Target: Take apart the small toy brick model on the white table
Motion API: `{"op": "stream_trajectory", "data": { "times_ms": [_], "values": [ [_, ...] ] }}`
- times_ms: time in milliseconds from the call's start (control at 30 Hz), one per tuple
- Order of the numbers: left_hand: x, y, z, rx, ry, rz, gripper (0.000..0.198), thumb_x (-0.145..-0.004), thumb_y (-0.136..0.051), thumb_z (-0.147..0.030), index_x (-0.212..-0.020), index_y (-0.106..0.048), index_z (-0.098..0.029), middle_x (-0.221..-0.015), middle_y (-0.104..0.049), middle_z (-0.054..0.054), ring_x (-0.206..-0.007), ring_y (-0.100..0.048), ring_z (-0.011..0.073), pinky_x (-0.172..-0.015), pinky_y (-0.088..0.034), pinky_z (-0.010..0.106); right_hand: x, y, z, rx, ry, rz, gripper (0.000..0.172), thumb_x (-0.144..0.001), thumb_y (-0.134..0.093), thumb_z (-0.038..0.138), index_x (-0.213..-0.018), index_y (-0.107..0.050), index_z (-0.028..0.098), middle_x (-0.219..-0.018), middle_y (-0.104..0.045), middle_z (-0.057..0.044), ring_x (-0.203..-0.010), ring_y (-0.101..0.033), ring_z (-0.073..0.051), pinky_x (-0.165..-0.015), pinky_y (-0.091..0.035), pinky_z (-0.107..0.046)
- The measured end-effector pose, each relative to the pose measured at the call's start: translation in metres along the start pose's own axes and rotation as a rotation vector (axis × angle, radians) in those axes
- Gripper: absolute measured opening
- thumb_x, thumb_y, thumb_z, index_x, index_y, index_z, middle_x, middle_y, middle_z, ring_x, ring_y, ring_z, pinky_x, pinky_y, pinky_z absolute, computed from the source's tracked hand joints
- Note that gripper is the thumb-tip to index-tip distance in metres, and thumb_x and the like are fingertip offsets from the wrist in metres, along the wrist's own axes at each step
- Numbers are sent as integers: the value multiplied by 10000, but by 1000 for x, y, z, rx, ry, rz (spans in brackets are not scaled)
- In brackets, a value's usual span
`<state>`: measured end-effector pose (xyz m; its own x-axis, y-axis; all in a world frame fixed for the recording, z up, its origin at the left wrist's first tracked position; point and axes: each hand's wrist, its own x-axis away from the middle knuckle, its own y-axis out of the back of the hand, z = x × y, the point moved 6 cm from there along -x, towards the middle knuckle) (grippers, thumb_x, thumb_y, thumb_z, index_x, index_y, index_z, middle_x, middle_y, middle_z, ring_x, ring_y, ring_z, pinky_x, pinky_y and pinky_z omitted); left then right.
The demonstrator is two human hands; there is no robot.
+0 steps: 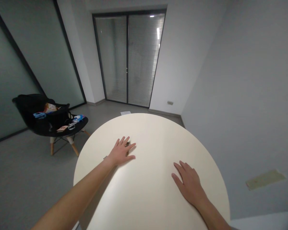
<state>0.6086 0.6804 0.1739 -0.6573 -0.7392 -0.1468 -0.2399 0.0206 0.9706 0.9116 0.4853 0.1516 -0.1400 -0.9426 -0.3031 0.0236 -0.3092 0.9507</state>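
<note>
While both forearms reach in from the lower edge, a person's left hand [120,154] lies palm down, fingers fanned and thumb out, over a small dark object [127,144] on a round, cream-white table [146,198]. The object shows only in the gaps beside the index finger and thumb, so its shape cannot be told; the hand seems placed there to cover or steady it, though whether it presses down is unclear. A small greyish piece [105,157] peeks out on the other side of that hand, near the wrist; whether it belongs to the same object is hidden. The right hand [189,183] rests well apart, nearer the person, thumb held away from loosely curved fingers, pinching nothing visible, perhaps simply for support. Beyond the table's left edge, a black chair [31,121] holds a dark bag [59,118] and some packets, probably parked there as storage.
</note>
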Motion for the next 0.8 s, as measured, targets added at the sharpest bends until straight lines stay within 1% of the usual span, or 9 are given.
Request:
{"op": "stream_trajectory", "data": {
  "times_ms": [100,200,333,433,500,600,667,733,800],
  "values": [
    [-17,-4,6,-9,64,26,586,-910,-432,-646,-1427,-462,-372,-1587,-291,66,-1456,-211,363,-1157,-122,573,2,1,-2,-9,0,-11,511,-950,-389,495,-1331,-566,205,-1421,-519,-135,-1336,-436,-347,-1092,-321,-578],
    [-22,-3,20,-33,130,13,525,-952,-385,-573,-1412,-488,-341,-1533,-396,83,-1420,-308,337,-1143,-175,565,2,3,-2,-17,8,-27,502,-950,-388,494,-1320,-571,207,-1414,-527,-130,-1334,-441,-342,-1095,-320,-577],
    [-14,4,44,-55,189,-11,519,-968,-357,-537,-1413,-491,-305,-1512,-423,99,-1406,-332,339,-1132,-213,564,-1,3,-2,-23,18,-41,502,-944,-399,491,-1307,-580,195,-1394,-543,-144,-1315,-459,-351,-1084,-332,-587],
    [-7,12,53,-65,208,-27,550,-960,-384,-558,-1437,-463,-296,-1536,-380,120,-1419,-304,360,-1137,-211,569,-3,0,-3,-16,20,-53,504,-938,-407,493,-1301,-586,193,-1384,-551,-146,-1303,-471,-357,-1074,-347,-589],
    [-8,16,47,-58,145,-45,571,-960,-400,-560,-1473,-404,-310,-1568,-319,120,-1436,-269,363,-1144,-202,567,-5,-3,-4,-12,23,-65,497,-937,-408,496,-1292,-593,200,-1376,-559,-142,-1296,-481,-354,-1072,-352,-590],
    [-16,12,16,-30,-169,24,534,-976,-387,-550,-1474,-386,-357,-1588,-289,65,-1452,-242,339,-1163,-170,555,-6,-5,-6,-7,43,-94,496,-932,-425,511,-1285,-594,206,-1367,-569,-135,-1294,-485,-352,-1068,-357,-596],
    [-20,3,0,-33,-297,98,549,-981,-346,-578,-1478,-377,-348,-1570,-332,52,-1443,-276,316,-1173,-148,545,-6,-6,-6,1,57,-105,496,-927,-444,514,-1291,-586,207,-1375,-564,-132,-1298,-482,-351,-1062,-367,-596],
    [-26,-2,-1,-51,-296,121,610,-978,-312,-607,-1499,-349,-292,-1552,-362,77,-1428,-311,310,-1174,-159,527,-6,-7,-7,11,66,-104,495,-924,-465,508,-1305,-571,211,-1394,-549,-126,-1311,-470,-346,-1068,-366,-594],
    [-28,-5,5,-74,-260,119,667,-968,-300,-632,-1515,-319,-249,-1549,-364,89,-1427,-313,309,-1177,-155,508,-7,-7,-7,18,67,-103,498,-919,-483,501,-1319,-558,213,-1403,-541,-121,-1325,-457,-341,-1077,-360,-592]
  ]
}}
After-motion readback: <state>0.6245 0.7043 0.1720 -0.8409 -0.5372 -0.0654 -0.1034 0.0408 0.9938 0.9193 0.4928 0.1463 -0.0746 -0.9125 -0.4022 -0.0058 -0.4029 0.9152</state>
